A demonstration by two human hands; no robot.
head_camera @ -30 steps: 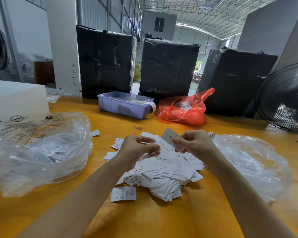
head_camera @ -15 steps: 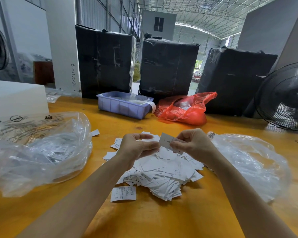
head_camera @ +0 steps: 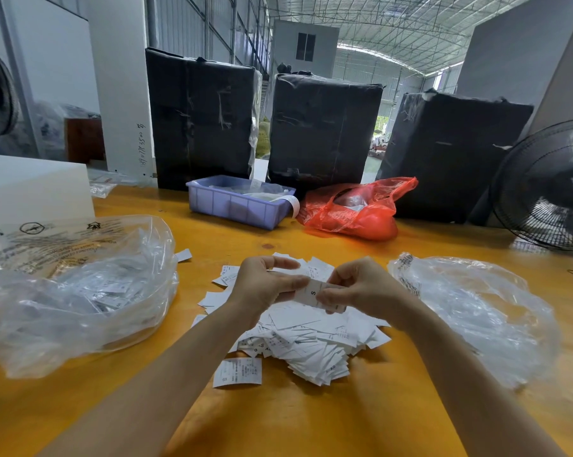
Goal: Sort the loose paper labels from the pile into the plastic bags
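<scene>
A pile of white paper labels (head_camera: 306,341) lies in the middle of the orange table (head_camera: 278,420). Just above the pile, my left hand (head_camera: 262,286) and my right hand (head_camera: 361,288) together pinch one label (head_camera: 313,291) marked with an "S". A clear plastic bag (head_camera: 80,291) holding labels sits open to the left. Another clear plastic bag (head_camera: 476,311) lies to the right of the pile. One loose label (head_camera: 237,372) rests apart at the pile's near left.
A blue plastic bin (head_camera: 235,204) and a red plastic bag (head_camera: 354,212) stand behind the pile. Three black wrapped bales (head_camera: 321,127) line the table's far edge. A black fan (head_camera: 549,186) stands at far right, a white box (head_camera: 31,189) at far left.
My right hand lowered the label from an upright hold to flat above the pile. My left hand closed in and now pinches its left end.
</scene>
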